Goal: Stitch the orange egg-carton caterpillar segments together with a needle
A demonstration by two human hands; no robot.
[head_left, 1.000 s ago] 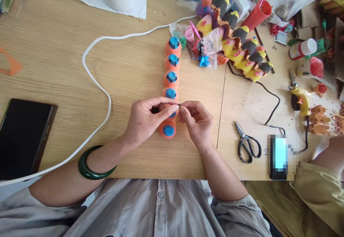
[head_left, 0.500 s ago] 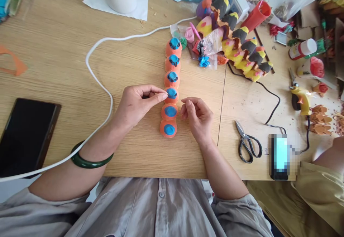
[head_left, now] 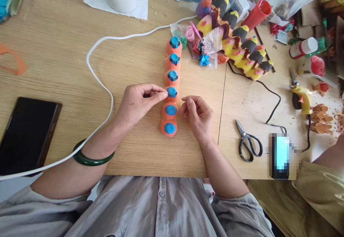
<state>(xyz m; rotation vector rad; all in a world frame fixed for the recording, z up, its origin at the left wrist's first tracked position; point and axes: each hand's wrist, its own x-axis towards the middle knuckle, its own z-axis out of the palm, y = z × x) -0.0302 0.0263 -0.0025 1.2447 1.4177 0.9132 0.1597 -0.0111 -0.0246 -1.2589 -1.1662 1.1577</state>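
"Grey at the bottom of the frame: is that your shirt (head_left: 161, 208)?"

"Yes. Above it, right of the middle, is my right hand (head_left: 197, 118). It's loosely curled, with a little gap by the thumb, and I see nothing in it."

"And your left hand (head_left: 137, 104)?"

"Left of the middle, thumb and pointer pinched together. I can't tell if they have something tiny."

"What's between your hands?"

"An orange row of six bumps (head_left: 172, 85), running up the middle of the frame. My left fingertips are by the fourth blue top (head_left: 172, 92) from the far end. The nearest two have no dark marks."

"How do you do it neatly?"

"I think I should press softly, so the blue doesn't squash. My right hand could hold the row so it can't slide."

"And farther off?"

"Yellow and black bumpy strips (head_left: 237, 55), upper right of the frame."
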